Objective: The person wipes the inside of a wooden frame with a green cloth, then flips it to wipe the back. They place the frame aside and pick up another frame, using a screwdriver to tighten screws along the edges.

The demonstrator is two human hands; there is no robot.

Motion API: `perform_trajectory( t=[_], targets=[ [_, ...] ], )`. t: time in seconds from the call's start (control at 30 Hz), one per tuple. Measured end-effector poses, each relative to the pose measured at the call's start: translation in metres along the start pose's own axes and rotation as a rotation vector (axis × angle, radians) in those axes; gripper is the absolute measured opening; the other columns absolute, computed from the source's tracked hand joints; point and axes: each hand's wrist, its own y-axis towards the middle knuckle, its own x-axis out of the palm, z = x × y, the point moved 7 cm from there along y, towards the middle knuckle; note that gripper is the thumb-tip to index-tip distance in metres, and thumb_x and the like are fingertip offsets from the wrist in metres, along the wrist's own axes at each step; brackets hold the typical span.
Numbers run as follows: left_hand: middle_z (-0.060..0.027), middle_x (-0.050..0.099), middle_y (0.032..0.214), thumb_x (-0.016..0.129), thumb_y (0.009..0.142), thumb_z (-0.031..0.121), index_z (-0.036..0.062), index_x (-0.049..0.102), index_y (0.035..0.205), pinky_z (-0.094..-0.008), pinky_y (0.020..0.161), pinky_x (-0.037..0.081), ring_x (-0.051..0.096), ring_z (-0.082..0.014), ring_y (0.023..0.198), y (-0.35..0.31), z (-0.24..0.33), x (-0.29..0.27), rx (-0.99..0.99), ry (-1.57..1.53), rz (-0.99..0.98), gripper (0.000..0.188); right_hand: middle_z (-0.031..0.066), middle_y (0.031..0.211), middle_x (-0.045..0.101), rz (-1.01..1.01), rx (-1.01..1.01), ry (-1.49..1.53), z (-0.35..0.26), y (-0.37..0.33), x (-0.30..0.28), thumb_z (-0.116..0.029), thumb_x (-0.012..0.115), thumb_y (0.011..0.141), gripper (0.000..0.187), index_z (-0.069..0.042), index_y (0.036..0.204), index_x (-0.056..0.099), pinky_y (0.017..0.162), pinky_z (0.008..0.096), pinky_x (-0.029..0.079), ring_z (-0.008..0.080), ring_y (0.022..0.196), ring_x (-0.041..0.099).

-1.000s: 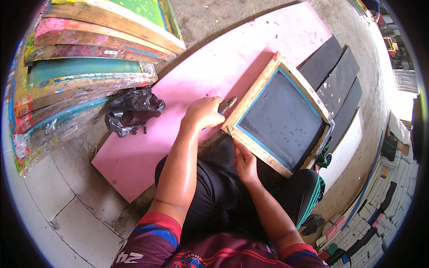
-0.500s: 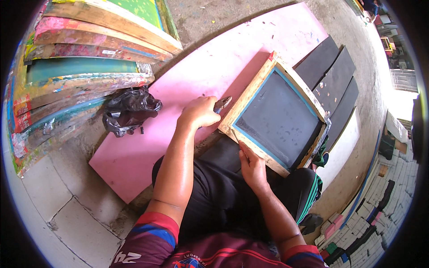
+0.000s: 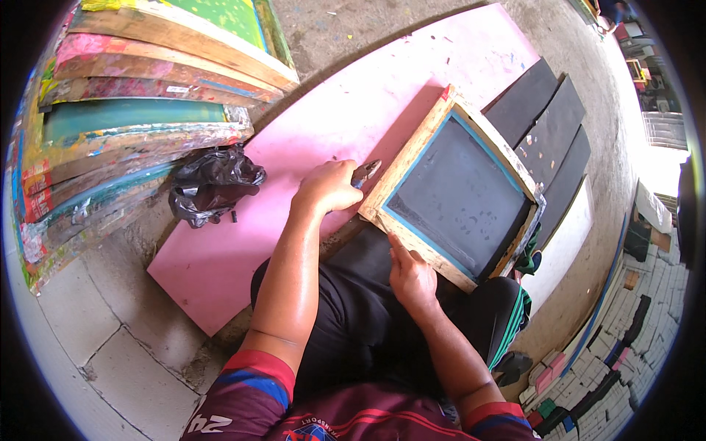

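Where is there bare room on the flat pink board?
The flat pink board is bare at its near-left end, between the crumpled black plastic bag and the left forearm, and mostly bare beyond the left hand, left of the square wood-framed dark screen. It's crowded where that hand's metal-tipped tool sits beside the screen.

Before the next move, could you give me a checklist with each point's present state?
1. Left hand has hold of the pliers-like tool: ok, the metal end sticks out past the fingers.
2. Tool apart from the wooden frame: ok, a pink gap shows between them.
3. Right hand pressing on the frame: cannot tell; the index finger reaches its near edge, contact unclear.
4. Dark panel inside the frame free of marks: not ok, smudges show.
5. Black plastic bag away from both hands: ok.
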Motion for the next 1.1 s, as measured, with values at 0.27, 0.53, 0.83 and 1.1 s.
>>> perform_trajectory(
  t=[0.27,0.53,0.83,1.1],
  targets=[
    [-0.0237,0.078,0.120,0.071,0.079,0.020,0.0038,0.072,0.128,-0.0501,0.098,0.060,0.076,-0.0389,0.113,0.002,-0.004,0.003,-0.009,0.018,-0.005,0.052,0.0221,0.128,0.078,0.090,-0.120,0.092,0.021,0.004,0.016,-0.011,0.069,0.107,0.036,-0.007,0.143,0.073,0.108,0.0400,0.055,0.0327,0.125,0.074],
    [-0.0243,0.079,0.116,0.070,0.079,0.019,0.0031,0.074,0.118,-0.0514,0.096,0.060,0.076,-0.0398,0.112,0.006,-0.006,0.001,-0.003,0.013,-0.013,0.043,0.0187,0.135,0.078,0.176,-0.194,0.322,0.040,0.001,0.019,-0.010,0.069,0.108,0.035,-0.002,0.142,0.073,0.114,0.0383,0.051,0.0275,0.131,0.071],
    [-0.0244,0.079,0.113,0.070,0.077,0.020,0.0030,0.075,0.118,-0.0512,0.095,0.060,0.077,-0.0400,0.109,0.002,-0.008,-0.003,-0.004,-0.022,0.008,0.044,0.0201,0.134,0.077,0.235,-0.257,0.292,0.039,0.000,0.023,-0.011,0.069,0.108,0.035,-0.002,0.141,0.074,0.114,0.0393,0.051,0.0287,0.130,0.072],
    [-0.0244,0.079,0.113,0.070,0.077,0.019,0.0027,0.075,0.119,-0.0506,0.096,0.060,0.077,-0.0399,0.110,0.001,-0.008,-0.003,0.000,-0.026,0.026,0.045,0.0269,0.137,0.073,0.203,-0.201,0.292,0.037,-0.001,0.023,-0.009,0.070,0.106,0.037,-0.006,0.142,0.073,0.114,0.0432,0.051,0.0384,0.135,0.068]
  ],
)
